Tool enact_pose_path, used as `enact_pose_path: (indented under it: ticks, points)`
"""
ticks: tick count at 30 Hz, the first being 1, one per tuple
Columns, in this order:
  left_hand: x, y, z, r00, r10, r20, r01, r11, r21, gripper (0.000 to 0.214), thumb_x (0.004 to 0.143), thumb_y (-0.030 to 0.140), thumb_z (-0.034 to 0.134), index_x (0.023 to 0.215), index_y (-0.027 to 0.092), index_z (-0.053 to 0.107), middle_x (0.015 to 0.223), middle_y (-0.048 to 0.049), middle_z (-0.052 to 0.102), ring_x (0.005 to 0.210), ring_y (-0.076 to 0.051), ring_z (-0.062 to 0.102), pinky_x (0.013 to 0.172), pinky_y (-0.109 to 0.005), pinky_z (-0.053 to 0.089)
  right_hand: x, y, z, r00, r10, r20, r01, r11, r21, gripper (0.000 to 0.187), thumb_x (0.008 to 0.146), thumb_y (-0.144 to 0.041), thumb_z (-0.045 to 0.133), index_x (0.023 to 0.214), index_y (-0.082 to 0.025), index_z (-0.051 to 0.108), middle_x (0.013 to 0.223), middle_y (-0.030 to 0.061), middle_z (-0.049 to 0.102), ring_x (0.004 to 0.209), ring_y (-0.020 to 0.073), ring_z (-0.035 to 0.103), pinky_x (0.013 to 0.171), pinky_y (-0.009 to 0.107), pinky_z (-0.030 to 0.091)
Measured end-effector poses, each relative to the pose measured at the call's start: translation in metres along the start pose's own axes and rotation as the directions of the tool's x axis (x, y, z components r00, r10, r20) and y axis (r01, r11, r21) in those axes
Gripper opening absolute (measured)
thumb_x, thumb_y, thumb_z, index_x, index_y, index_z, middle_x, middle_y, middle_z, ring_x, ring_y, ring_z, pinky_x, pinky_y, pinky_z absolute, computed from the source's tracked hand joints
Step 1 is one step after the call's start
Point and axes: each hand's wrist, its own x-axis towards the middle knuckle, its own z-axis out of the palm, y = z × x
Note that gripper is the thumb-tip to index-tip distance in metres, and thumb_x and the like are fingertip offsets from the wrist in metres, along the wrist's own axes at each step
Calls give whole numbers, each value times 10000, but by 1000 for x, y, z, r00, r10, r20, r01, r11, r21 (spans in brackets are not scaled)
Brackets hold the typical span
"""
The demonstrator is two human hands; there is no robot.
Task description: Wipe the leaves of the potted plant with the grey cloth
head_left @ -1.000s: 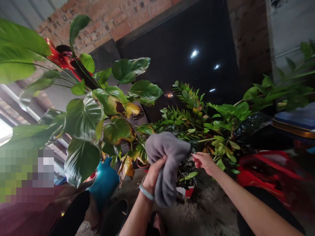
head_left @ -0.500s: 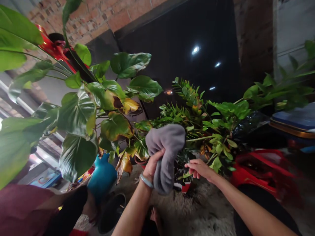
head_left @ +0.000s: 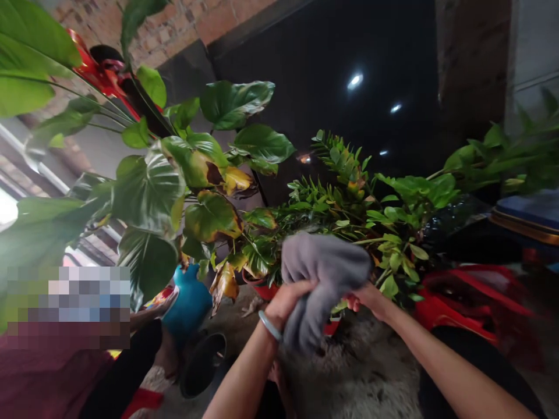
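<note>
My left hand (head_left: 289, 301) grips a grey cloth (head_left: 325, 273) and presses it against the leafy stems of a small-leaved green plant (head_left: 349, 203) in a red pot (head_left: 262, 288). A pale bangle circles that wrist. My right hand (head_left: 371, 297) sits just right of the cloth, partly hidden behind it, fingers closed on a stem or leaf I cannot make out. A big-leaved plant (head_left: 148, 192) with yellowing leaves stands to the left.
A person in dark red sits at the lower left, with a teal pot (head_left: 188, 302) and a dark bowl (head_left: 203, 364) beside them. Red plastic (head_left: 471, 302) lies on the right. Brick wall and a dark glossy panel (head_left: 349, 87) rise behind. The ground is rough concrete.
The cloth and my left hand have shifted right and lower onto the plant's leaves. My right hand has come in under the cloth, where it was apart from it before.
</note>
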Motion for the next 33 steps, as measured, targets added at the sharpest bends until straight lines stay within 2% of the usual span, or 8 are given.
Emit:
enact_pose_path:
  ticks: [4, 10, 13, 18, 23, 26, 29, 33]
  points:
    - [28, 18, 6, 990, 4, -143, -30, 983, -181, 140, 888, 186, 594, 862, 104, 705, 542, 20, 674, 486, -127, 632, 618, -229, 543, -2, -10, -3, 996, 44, 71, -51, 993, 110, 158, 808, -279, 629, 727, -157, 688, 562, 3, 649, 427, 114, 547, 407, 217, 400]
    - [10, -39, -7, 979, -194, -64, 196, 980, 24, 108, 801, 123, 659, 789, 65, 749, 623, -77, 734, 545, -190, 678, 616, -260, 550, 1, -10, -11, 996, 92, 0, -91, 977, 194, 191, 734, -285, 636, 575, -194, 582, 468, -23, 582, 370, 104, 486, 344, 198, 327]
    - [-5, -19, -12, 985, -167, -33, 167, 986, -9, 179, 854, 157, 611, 776, 55, 737, 627, -84, 732, 535, -172, 674, 599, -242, 553, -2, -10, -12, 996, 87, 9, -87, 974, 209, 152, 727, -277, 637, 608, -184, 621, 496, -15, 604, 388, 97, 500, 360, 192, 349]
    - [10, 28, -5, 991, 110, -72, -119, 984, -134, 269, 954, 213, 487, 852, 91, 704, 549, 4, 681, 529, -125, 668, 664, -233, 560, -7, -13, -6, 998, 38, 47, -49, 966, 254, 143, 726, -293, 637, 715, -162, 696, 551, 15, 649, 428, 107, 537, 397, 207, 399]
    - [19, -40, -20, 996, 8, -94, -2, 998, 70, 106, 706, 171, 755, 770, 92, 725, 668, -56, 753, 838, -262, 739, 806, -312, 568, -1, -6, -8, 998, 67, -1, -65, 972, 226, 159, 675, -315, 656, 591, -180, 643, 469, -11, 591, 393, 112, 502, 368, 215, 361]
    - [6, -69, -40, 999, -38, -3, 38, 981, 188, 378, 521, 161, 854, 882, 137, 748, 862, -86, 798, 1036, -346, 704, 896, -379, 561, 1, -2, -12, 997, 78, -11, -74, 976, 203, 178, 631, -324, 690, 542, -185, 621, 450, -28, 565, 385, 103, 470, 356, 211, 322]
    - [-6, -42, -53, 997, 80, 13, -81, 988, 131, 479, 500, 181, 885, 952, 134, 734, 870, -69, 796, 991, -324, 721, 897, -366, 567, -2, -3, -13, 998, 66, 18, -68, 978, 196, 180, 612, -355, 713, 614, -178, 675, 500, -21, 604, 417, 105, 501, 386, 218, 354]
    - [1, 17, -57, 948, 239, -211, -274, 949, -156, 200, 720, 199, 771, 896, 133, 703, 661, -1, 743, 632, -174, 710, 769, -288, 585, -8, -10, -9, 997, 35, 69, -50, 975, 217, 231, 607, -387, 721, 681, -168, 714, 537, 1, 640, 423, 111, 526, 410, 236, 397]
